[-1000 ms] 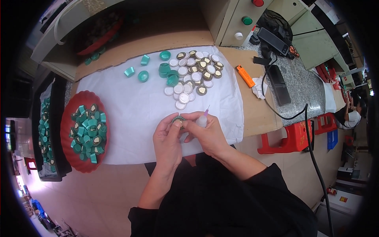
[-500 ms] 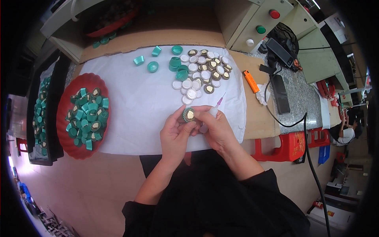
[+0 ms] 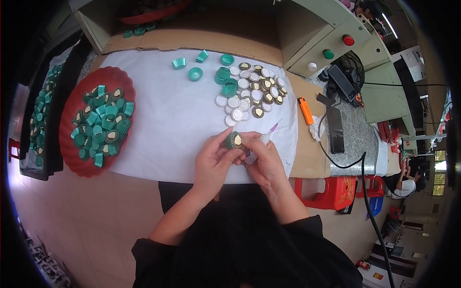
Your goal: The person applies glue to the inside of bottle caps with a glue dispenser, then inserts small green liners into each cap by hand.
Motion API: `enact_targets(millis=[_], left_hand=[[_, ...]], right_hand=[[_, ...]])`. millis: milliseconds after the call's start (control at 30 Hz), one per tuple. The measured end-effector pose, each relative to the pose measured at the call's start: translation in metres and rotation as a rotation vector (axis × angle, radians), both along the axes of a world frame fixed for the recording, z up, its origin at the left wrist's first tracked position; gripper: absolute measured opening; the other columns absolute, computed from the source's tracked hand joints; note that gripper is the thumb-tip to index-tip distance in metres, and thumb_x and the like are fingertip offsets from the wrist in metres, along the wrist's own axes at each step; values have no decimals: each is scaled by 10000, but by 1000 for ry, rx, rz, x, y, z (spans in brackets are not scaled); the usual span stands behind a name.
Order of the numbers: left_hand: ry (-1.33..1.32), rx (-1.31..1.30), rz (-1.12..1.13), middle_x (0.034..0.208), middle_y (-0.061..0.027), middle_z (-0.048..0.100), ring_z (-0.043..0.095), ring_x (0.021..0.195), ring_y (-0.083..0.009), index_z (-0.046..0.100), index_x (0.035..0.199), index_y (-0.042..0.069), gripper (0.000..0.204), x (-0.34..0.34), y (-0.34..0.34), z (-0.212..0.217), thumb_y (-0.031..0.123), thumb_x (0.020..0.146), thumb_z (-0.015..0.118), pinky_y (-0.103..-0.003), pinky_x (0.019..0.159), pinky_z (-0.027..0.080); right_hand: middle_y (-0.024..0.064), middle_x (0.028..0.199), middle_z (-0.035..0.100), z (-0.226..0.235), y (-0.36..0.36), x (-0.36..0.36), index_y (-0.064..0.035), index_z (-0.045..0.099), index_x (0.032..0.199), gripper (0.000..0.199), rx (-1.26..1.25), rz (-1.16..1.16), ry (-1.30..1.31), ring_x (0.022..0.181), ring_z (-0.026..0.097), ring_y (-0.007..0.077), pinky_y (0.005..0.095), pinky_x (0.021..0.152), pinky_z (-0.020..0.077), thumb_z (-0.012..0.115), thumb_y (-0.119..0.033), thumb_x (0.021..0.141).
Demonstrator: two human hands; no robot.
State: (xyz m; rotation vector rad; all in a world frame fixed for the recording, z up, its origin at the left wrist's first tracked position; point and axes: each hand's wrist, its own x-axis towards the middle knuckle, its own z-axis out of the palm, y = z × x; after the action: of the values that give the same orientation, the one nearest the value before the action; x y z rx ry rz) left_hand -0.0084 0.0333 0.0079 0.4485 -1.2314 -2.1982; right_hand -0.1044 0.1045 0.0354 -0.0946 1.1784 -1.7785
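My left hand (image 3: 210, 162) is closed around a small green fluted cup (image 3: 230, 142). A round disc with a gold centre (image 3: 237, 139) sits at the cup's mouth, facing up. My right hand (image 3: 267, 165) touches the disc's edge with its thumb and fingers. It also grips a translucent bottle (image 3: 264, 138) with a purple needle tip pointing up and right. Beyond my hands lies a pile of white and gold-centred discs (image 3: 256, 91). Several loose green cups (image 3: 195, 74) are left of that pile, some touching it.
A red scalloped bowl (image 3: 68, 137) full of green cups stands left on the white sheet (image 3: 158, 110). Further left is a black tray (image 3: 38, 173) of similar pieces. An orange lighter (image 3: 305, 111), a dark phone (image 3: 335, 129) and a black cable (image 3: 365, 192) lie right. Red stools (image 3: 331, 192) stand below.
The whole view has shifted and turned slightly. The cup in my left hand is tilted more, showing more of its green side. Both hands keep their hold.
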Motion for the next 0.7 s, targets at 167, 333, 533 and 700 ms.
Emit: enact_targets(millis=[167,333,533,700], left_hand=[[34,14,34,890,-97,531,534,720,-130,397,1162,-12,377,-1,0,5,-53,799,489,-236,606,450],[27,-11,12,886,-91,536,533,725,-131,399,1159,-15,358,0,0,1,-19,813,489,-242,610,451],[-73,-93,-1,883,-71,531,530,731,-117,377,1202,-7,370,3,-4,5,42,845,463,-239,631,452],[-107,-123,-15,926,-51,514,519,757,-95,359,1225,-4,405,3,-5,2,124,857,469,-225,686,435]], right_hand=[[57,717,534,1,0,0,15,537,857,126,-2,2,-12,579,487,108,276,527,440,526,-87,783],[56,713,532,-2,1,-1,6,531,841,109,-17,11,-11,579,488,109,273,525,437,532,-87,783],[56,717,535,1,0,3,-1,521,858,126,-9,6,35,580,489,106,267,524,439,560,-92,781],[64,731,545,0,1,2,1,513,874,139,-21,5,30,582,497,108,260,522,442,571,-83,778]])
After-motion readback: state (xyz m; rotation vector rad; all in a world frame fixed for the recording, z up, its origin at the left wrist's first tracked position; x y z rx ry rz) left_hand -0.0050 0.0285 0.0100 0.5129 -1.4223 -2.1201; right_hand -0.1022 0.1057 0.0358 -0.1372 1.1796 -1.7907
